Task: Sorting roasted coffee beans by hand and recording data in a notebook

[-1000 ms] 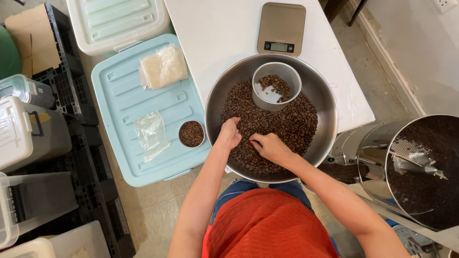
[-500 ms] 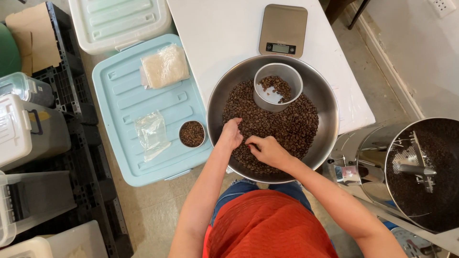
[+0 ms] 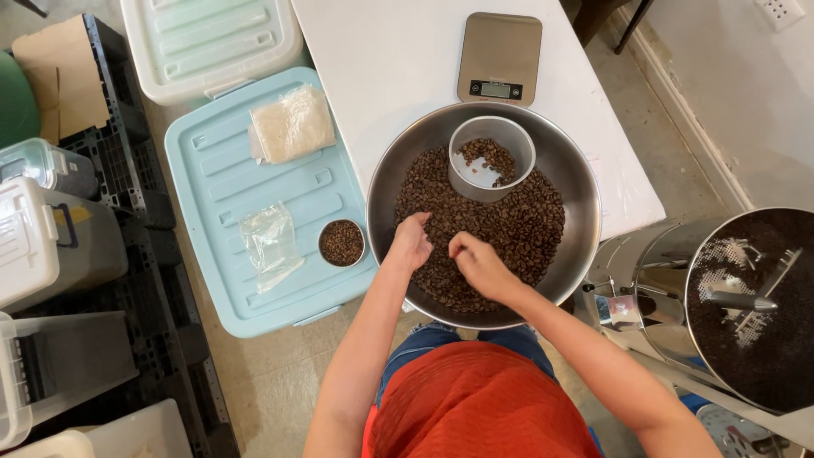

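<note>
A white surface (image 3: 398, 76) carries a scale (image 3: 498, 58) at its far side, well beyond the fingers. A wide steel bowl (image 3: 583, 212) sits at the surface's near edge, overhanging it toward the person, and holds a bed of brown beans (image 3: 509, 233). Both hands are in it. The left hand (image 3: 412, 242) rests on the beans with its fingers curled narrow, pinched at a few beans, though I cannot tell whether any are held. The right hand (image 3: 479, 261) lies just beside it, fingers bent down into the beans and nearly closed. Just beyond both sets of fingers a small white cup (image 3: 492, 157) stands upright among the beans, a few beans inside. Left of the left fingers, outside the bowl, a little tin (image 3: 342, 242) of beans sits on a pale blue lid (image 3: 220, 178), with a clear bag (image 3: 270, 242) beside it.
</note>
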